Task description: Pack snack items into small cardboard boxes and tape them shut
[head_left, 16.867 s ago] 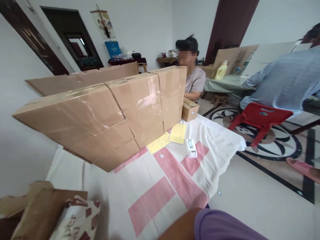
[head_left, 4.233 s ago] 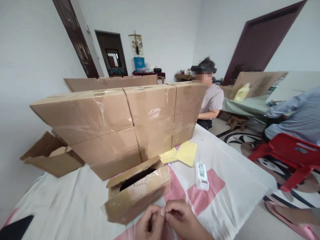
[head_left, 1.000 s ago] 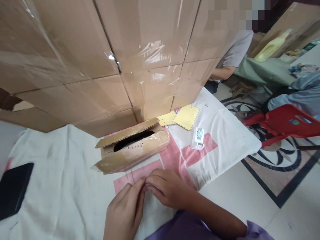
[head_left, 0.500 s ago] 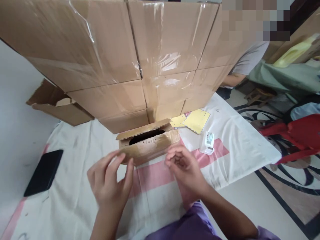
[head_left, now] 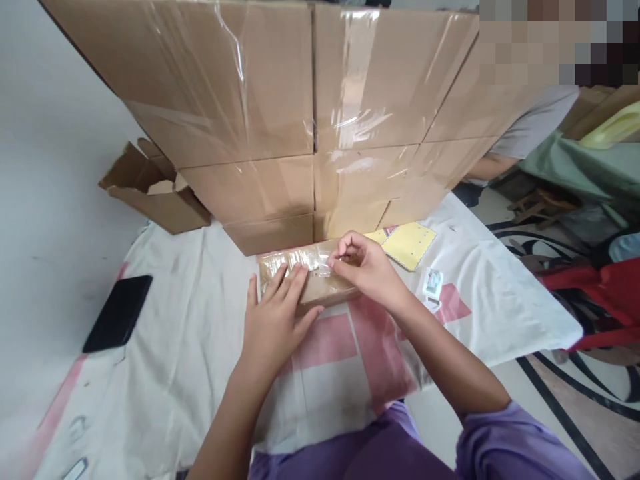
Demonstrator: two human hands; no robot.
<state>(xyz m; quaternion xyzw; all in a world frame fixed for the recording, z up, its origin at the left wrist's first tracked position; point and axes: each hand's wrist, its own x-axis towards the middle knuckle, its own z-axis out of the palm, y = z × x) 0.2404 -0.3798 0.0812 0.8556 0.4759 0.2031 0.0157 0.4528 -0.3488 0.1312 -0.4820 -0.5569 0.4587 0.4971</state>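
A small brown cardboard box lies in front of me, with shiny clear tape over its upper face. My left hand rests on the left part of this box, fingers stretched out and spread. At the right part of the upper face, my right hand is closed in a pinch, thumb against curled fingers. Clear film shows beside the right fingertips; whether they grip it is hidden. Yellow cards with wavy edges lie just beyond the right hand. Right of them is a small white item with a picture on it.
A wall of large taped cartons stands behind the box. At the left are an open carton and a black phone-like slab on the pale cloth. Another person's arm shows at the right, near a red chair.
Both hands have moved from in front of the box onto it. The box's open slot no longer shows; a taped face is up. The view has shifted left.
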